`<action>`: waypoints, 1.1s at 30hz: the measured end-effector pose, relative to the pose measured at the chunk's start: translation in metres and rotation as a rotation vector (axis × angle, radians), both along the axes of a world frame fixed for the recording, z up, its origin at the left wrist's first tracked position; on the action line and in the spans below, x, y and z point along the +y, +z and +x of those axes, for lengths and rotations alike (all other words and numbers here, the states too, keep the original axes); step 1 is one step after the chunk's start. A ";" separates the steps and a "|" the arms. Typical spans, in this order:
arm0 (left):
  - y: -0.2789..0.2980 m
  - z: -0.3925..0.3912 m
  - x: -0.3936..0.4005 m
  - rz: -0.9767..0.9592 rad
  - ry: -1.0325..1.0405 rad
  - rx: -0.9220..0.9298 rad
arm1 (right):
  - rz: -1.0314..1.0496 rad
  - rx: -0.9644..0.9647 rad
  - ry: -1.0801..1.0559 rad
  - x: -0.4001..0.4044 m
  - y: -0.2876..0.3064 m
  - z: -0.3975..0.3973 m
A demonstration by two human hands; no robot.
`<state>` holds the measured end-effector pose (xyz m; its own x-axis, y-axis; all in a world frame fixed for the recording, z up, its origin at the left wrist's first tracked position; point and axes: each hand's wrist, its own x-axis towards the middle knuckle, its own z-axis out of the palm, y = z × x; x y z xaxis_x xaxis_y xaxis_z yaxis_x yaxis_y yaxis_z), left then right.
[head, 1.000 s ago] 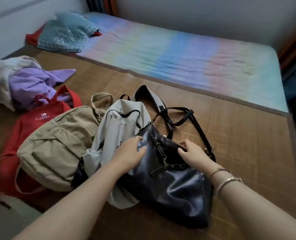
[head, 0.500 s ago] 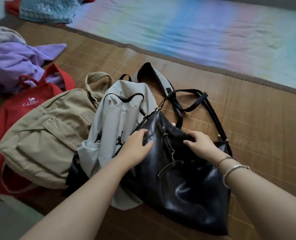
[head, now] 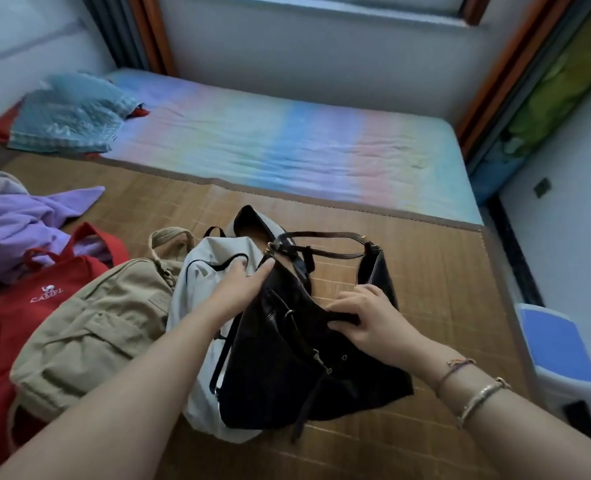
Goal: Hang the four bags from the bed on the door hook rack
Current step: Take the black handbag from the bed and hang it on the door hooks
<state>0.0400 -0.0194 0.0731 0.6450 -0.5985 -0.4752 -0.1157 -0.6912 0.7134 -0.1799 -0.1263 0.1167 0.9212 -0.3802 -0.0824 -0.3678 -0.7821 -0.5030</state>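
A black leather bag (head: 287, 372) lies on the bamboo mat (head: 436, 289), partly over a light grey backpack (head: 204, 278). Left of these lie a tan backpack (head: 90, 334) and a red tote bag (head: 20, 317). My left hand (head: 238, 289) grips the black bag's top left edge. My right hand (head: 366, 320) pinches its upper rim at the right. The bag's strap (head: 321, 235) arches above the opening, and the top is bunched and raised. No door hook rack is in view.
Purple and white clothes (head: 17, 216) are heaped at the left. A pastel sheet (head: 287, 147) covers the far half of the bed, with a teal pillow (head: 69, 112) at its left. A blue and white stool (head: 560, 351) stands right of the bed.
Both hands went from resting on the black bag to gripping its top edge. The bag's top has been pulled up and bunched, and its strap now stands higher. The camera tilted up.
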 end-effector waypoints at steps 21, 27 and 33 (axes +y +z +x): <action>0.241 -0.308 -0.025 -0.620 -0.781 0.314 | -0.138 0.114 -0.866 0.137 0.126 -0.323; 0.287 -0.556 0.000 -0.602 -1.252 0.339 | -0.112 0.054 -1.175 0.225 0.139 -0.527; 0.294 -0.795 0.077 -0.641 -1.670 0.272 | -0.232 -0.136 -1.638 0.340 0.181 -0.717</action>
